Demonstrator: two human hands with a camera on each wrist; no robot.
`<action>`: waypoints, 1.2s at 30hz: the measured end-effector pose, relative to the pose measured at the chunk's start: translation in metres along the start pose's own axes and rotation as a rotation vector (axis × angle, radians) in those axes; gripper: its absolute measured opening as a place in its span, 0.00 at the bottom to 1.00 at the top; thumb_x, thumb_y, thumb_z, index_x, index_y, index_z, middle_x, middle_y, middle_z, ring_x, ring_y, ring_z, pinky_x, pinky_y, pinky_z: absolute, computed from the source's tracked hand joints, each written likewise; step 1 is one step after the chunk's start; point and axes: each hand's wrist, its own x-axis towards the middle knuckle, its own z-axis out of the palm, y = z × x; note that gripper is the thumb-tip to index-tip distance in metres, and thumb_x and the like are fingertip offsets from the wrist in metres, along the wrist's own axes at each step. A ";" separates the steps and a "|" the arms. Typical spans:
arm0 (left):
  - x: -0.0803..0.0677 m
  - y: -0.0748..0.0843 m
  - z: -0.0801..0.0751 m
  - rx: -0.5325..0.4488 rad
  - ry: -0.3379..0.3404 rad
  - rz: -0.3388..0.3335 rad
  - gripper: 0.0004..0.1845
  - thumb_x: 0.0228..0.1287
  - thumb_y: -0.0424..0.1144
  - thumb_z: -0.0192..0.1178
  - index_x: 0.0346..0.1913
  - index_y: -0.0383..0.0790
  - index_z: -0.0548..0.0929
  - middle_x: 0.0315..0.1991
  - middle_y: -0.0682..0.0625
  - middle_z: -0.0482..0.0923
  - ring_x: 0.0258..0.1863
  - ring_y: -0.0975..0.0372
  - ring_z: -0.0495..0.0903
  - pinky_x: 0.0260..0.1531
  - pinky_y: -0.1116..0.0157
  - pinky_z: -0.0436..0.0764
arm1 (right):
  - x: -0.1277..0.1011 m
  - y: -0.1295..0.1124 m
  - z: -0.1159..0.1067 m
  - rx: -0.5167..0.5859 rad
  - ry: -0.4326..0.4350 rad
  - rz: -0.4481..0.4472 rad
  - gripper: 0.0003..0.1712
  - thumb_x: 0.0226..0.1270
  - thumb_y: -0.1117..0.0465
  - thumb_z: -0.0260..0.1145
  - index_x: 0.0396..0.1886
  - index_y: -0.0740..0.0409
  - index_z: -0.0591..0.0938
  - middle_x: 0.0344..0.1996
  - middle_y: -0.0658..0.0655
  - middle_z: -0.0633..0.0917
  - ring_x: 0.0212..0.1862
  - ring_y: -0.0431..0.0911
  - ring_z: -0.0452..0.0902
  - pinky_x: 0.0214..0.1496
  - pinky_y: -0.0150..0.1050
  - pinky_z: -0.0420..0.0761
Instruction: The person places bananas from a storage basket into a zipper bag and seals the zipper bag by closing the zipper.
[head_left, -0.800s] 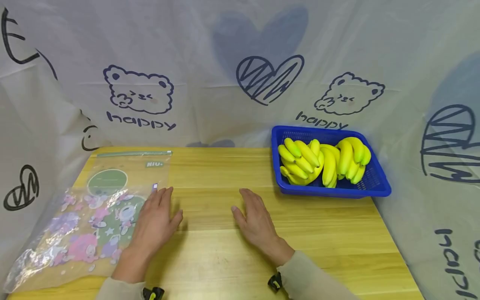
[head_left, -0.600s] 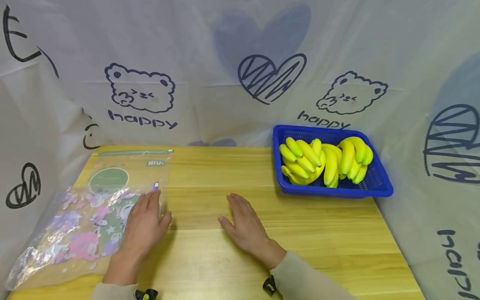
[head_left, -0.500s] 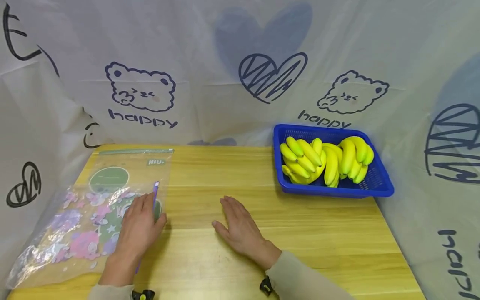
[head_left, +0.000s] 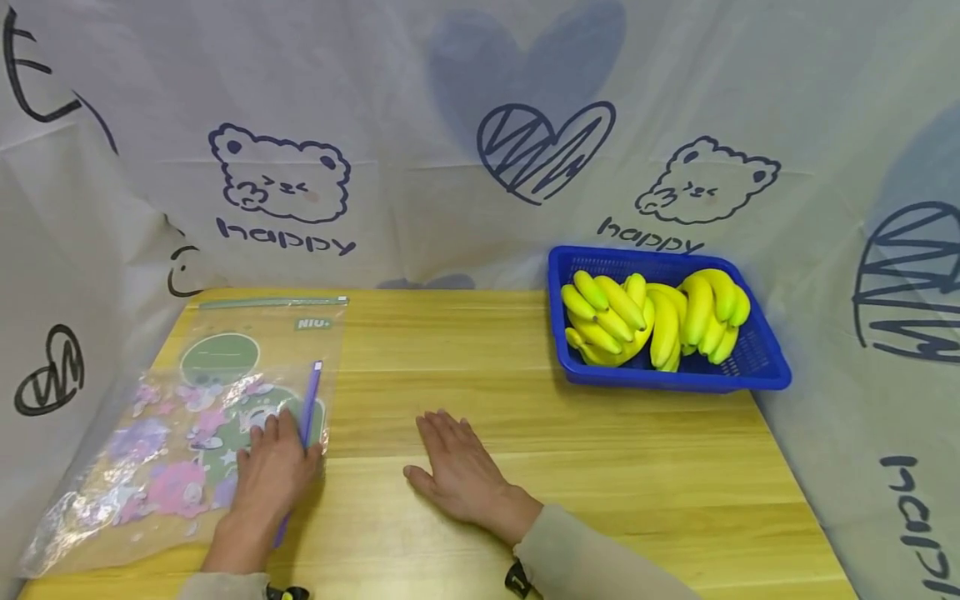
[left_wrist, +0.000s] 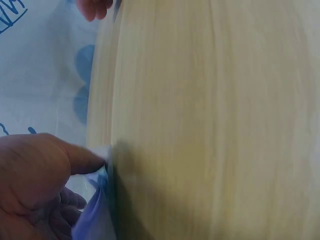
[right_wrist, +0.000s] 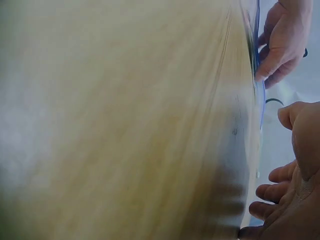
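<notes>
In the head view, a clear plastic zip bag (head_left: 176,487) with pink and lilac cartoon prints lies flat on the left, its purple slider strip (head_left: 311,400) along the right side. My left hand (head_left: 272,467) is over this edge, fingers bent on the plastic and thumb at the strip. The left wrist view shows the thumb (left_wrist: 82,159) pinching the bag's crumpled purple edge (left_wrist: 97,212). To the right of the bag, my right hand (head_left: 465,471) is held low over the table, palm down, fingers straight, holding nothing.
Beneath the printed bag lies another zip bag (head_left: 225,321) with a green top strip and green patches. A blue plastic basket (head_left: 675,381) at the back right holds several banana bunches (head_left: 615,317). The wooden table (head_left: 442,350) is bordered by a printed white cloth (head_left: 420,200).
Both hands have moved left and nearer to the body. My left hand has come down onto the printed bag and bent its fingers at the purple strip, which now shows more.
</notes>
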 end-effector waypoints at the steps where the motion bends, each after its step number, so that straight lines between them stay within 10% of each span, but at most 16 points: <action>1: 0.000 0.001 0.001 0.002 0.007 0.015 0.42 0.76 0.42 0.53 0.77 0.14 0.49 0.74 0.14 0.49 0.75 0.20 0.48 0.71 0.25 0.51 | 0.000 0.000 0.000 -0.006 -0.003 0.000 0.42 0.84 0.39 0.51 0.84 0.59 0.58 0.81 0.62 0.64 0.84 0.56 0.55 0.83 0.56 0.57; 9: 0.000 0.009 0.003 0.002 0.028 0.074 0.33 0.76 0.37 0.49 0.74 0.16 0.57 0.67 0.16 0.65 0.66 0.24 0.67 0.67 0.32 0.68 | -0.002 0.002 -0.001 -0.020 -0.008 -0.002 0.42 0.84 0.39 0.50 0.84 0.60 0.58 0.81 0.63 0.65 0.84 0.56 0.55 0.83 0.56 0.57; 15: -0.003 0.028 0.008 -0.041 -0.076 0.106 0.34 0.82 0.41 0.47 0.76 0.18 0.55 0.73 0.18 0.60 0.73 0.25 0.60 0.73 0.33 0.60 | -0.003 0.006 0.001 -0.004 0.003 -0.003 0.41 0.85 0.40 0.51 0.83 0.62 0.58 0.81 0.64 0.64 0.84 0.56 0.55 0.83 0.54 0.58; 21: -0.001 0.056 0.026 -0.048 0.001 0.250 0.26 0.79 0.35 0.49 0.70 0.19 0.66 0.65 0.21 0.73 0.68 0.28 0.70 0.68 0.34 0.68 | -0.005 0.011 -0.001 0.014 0.053 -0.006 0.40 0.84 0.45 0.53 0.82 0.65 0.60 0.79 0.67 0.66 0.82 0.58 0.59 0.83 0.51 0.60; 28: 0.005 0.091 0.031 -0.237 -0.143 0.306 0.30 0.84 0.37 0.43 0.81 0.27 0.57 0.77 0.28 0.63 0.77 0.34 0.62 0.76 0.40 0.62 | -0.004 0.016 -0.006 0.010 0.104 0.006 0.39 0.83 0.47 0.56 0.81 0.66 0.61 0.78 0.67 0.67 0.81 0.59 0.60 0.82 0.51 0.62; 36: 0.009 0.103 0.038 -0.345 -0.145 0.391 0.28 0.83 0.32 0.46 0.80 0.32 0.62 0.72 0.28 0.71 0.73 0.37 0.71 0.74 0.40 0.67 | -0.004 0.020 -0.006 -0.104 0.102 -0.008 0.41 0.79 0.42 0.61 0.78 0.66 0.68 0.77 0.67 0.69 0.80 0.60 0.62 0.80 0.52 0.65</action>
